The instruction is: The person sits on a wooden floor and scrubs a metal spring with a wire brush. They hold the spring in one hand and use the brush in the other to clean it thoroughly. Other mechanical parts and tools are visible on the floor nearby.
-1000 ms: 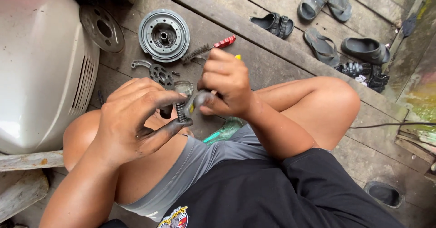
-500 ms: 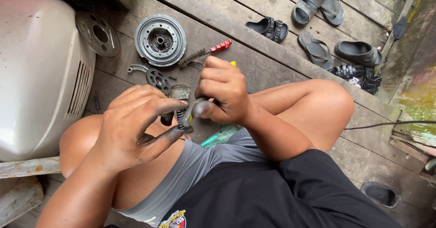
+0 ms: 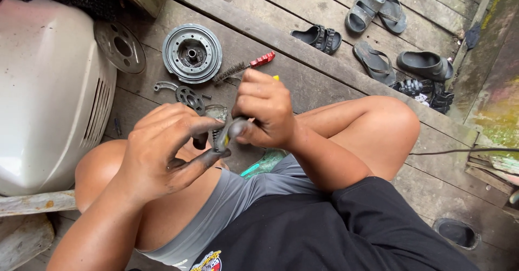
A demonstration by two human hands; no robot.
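I sit on the plank floor (image 3: pixel 303 82) with my knees up, both hands together over my lap. My left hand (image 3: pixel 162 149) is smeared dark with grease; its thumb and fingers are pinched narrow around a small metal part (image 3: pixel 223 136), holding it at the centre of the view. My right hand (image 3: pixel 265 111) is curled into a fist around a tool with a grey tip (image 3: pixel 236 126), and that tip touches the small part. A bit of yellow handle (image 3: pixel 276 78) shows above my right knuckles. What kind of tool it is I cannot tell, since my fist hides most of it.

On the floor past my hands, at 11 o'clock, lies a round metal drum (image 3: pixel 192 53) with springs in its middle. Just left of it, a flat metal disc (image 3: pixel 120 47) leans against a big white plastic cover (image 3: pixel 48 92) that fills the 9 o'clock side. Between the drum and my hands lie a small toothed plate (image 3: pixel 189 96) and a curved metal piece (image 3: pixel 164 85). A wire brush with a red handle (image 3: pixel 244 68) lies at 12 o'clock, just beyond my right hand. Several dark sandals (image 3: pixel 373 28) are scattered at 1 to 2 o'clock, well apart from my hands. Something green (image 3: pixel 263 164) pokes out beneath my right wrist.
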